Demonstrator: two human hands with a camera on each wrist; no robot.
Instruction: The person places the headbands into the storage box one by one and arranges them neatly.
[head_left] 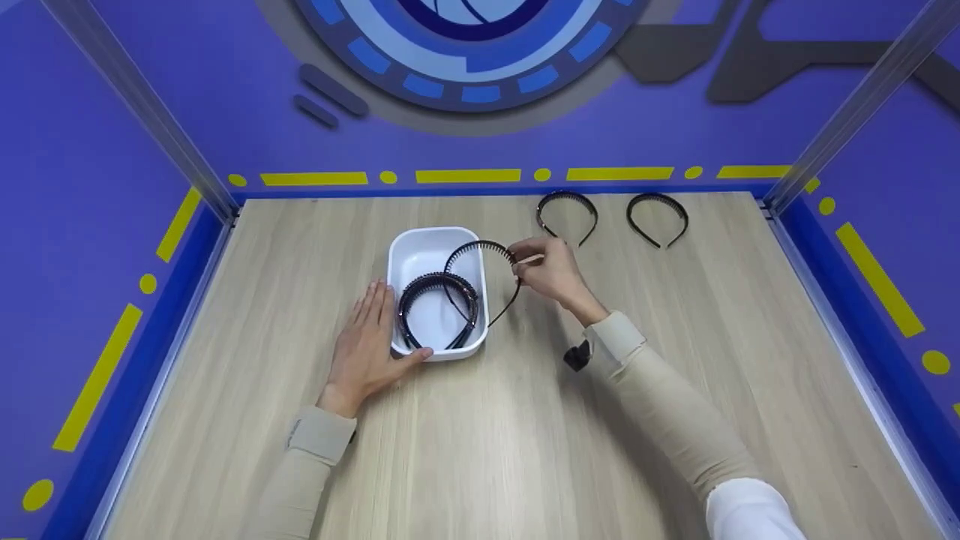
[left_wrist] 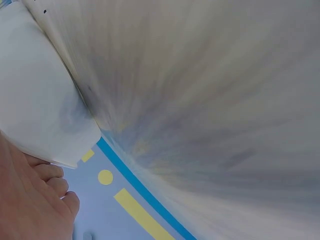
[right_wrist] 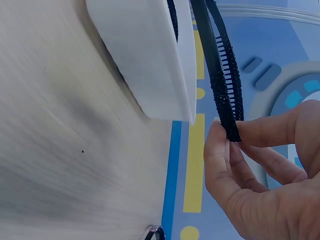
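Note:
My right hand (head_left: 551, 270) pinches a black toothed headband (head_left: 484, 244) by its side, between thumb and fingers. The band overlaps the right wall of a white rectangular tub (head_left: 401, 244) in the head view. Up close in the right wrist view, the pinched headband (right_wrist: 220, 85) shows a beaded surface and comb teeth, beside the tub (right_wrist: 145, 55). Several black headbands (head_left: 405, 315) lie stacked inside the tub. Along the tub's left side my left hand (head_left: 364, 349) rests with straight fingers, its thumb at the front rim. The left wrist view shows this hand (left_wrist: 37, 200) against the tub (left_wrist: 45, 85).
Two more black headbands lie at the back of the wooden table (head_left: 570, 450), one headband (head_left: 541, 214) behind my right hand and another headband (head_left: 631, 214) farther right. Blue printed walls (head_left: 480, 150) with yellow marks enclose the back and sides.

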